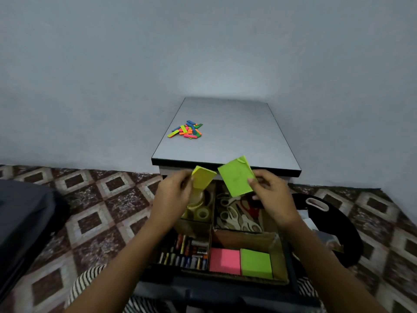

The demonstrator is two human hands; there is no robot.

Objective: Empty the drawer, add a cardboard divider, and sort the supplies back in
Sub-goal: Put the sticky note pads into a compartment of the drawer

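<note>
The open drawer (284, 263) is split by a cardboard divider (211, 224) into compartments. Tape rolls (202, 213) lie far left, scissors (237, 216) far right, batteries (187, 253) near left. A pink sticky pad (225, 260) and a green sticky pad (256, 263) sit near right. Above the drawer my left hand (172, 197) holds a yellow sticky pad (203, 177). My right hand (274, 194) holds a green sticky pad (237, 177) tilted beside it.
The grey cabinet top (230, 141) carries a heap of small coloured sticky strips (186, 130). A black bag with a white handle (325, 222) lies on the patterned floor to the right. A dark object (24, 222) sits at the left.
</note>
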